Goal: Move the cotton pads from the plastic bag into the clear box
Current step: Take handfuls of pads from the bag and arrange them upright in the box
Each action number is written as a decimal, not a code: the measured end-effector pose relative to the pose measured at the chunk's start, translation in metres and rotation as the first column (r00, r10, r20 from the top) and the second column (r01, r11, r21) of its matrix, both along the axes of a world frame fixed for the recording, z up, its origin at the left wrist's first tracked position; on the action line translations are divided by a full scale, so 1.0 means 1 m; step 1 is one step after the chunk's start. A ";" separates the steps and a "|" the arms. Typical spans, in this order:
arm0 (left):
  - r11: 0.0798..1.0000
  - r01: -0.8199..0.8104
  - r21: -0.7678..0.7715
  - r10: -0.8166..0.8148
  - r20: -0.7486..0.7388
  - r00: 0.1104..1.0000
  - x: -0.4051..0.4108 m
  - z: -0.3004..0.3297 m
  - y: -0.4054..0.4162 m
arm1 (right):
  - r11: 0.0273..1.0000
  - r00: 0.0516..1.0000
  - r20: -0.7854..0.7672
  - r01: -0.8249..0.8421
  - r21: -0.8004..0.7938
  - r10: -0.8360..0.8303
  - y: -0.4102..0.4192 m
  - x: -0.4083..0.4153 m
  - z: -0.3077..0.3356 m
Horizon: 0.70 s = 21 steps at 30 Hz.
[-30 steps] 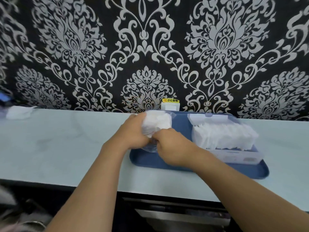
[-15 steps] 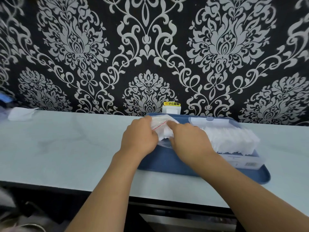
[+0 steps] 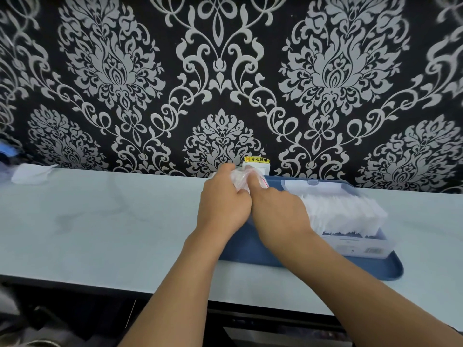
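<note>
Hands meet over far-left end of blue tray (image 3: 385,272) on pale desk (image 3: 100,221). Your left hand (image 3: 223,206): fingers curled, gripping crumpled plastic bag (image 3: 240,177) with red zip line. Your right hand (image 3: 278,214): thumb and fingers pinching same bag from right side. Clear box (image 3: 363,246) sits on tray just right of your hands, lid open toward wall, packed with upright white cotton pads (image 3: 345,214). Bag contents: cannot tell. 1 white cloth (image 3: 31,172) lies at desk's far left.

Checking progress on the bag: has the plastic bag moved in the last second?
Yes. The plastic bag rose toward the wall socket, away from the blue tray.
</note>
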<state>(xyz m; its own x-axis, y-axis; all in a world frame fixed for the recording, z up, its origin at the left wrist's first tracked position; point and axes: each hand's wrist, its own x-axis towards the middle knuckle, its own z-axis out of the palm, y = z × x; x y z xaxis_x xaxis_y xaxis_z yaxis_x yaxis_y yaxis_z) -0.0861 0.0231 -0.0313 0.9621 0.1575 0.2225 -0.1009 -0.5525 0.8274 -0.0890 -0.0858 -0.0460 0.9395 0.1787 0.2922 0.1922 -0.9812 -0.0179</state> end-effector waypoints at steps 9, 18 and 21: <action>0.985 0.171 0.023 -0.165 -0.160 0.973 0.006 -0.008 -0.010 | 0.999 0.999 -0.010 0.036 -0.022 -0.036 -0.021 0.007 0.006; 0.926 0.349 -0.144 -0.377 -0.332 0.864 0.029 -0.006 0.019 | 0.976 0.982 -0.119 -0.123 0.180 0.145 -0.050 0.013 -0.002; 0.900 0.393 -0.187 -0.435 -0.421 0.796 0.037 -0.013 0.015 | 0.968 0.975 -0.130 -0.155 0.199 0.182 -0.051 0.010 -0.004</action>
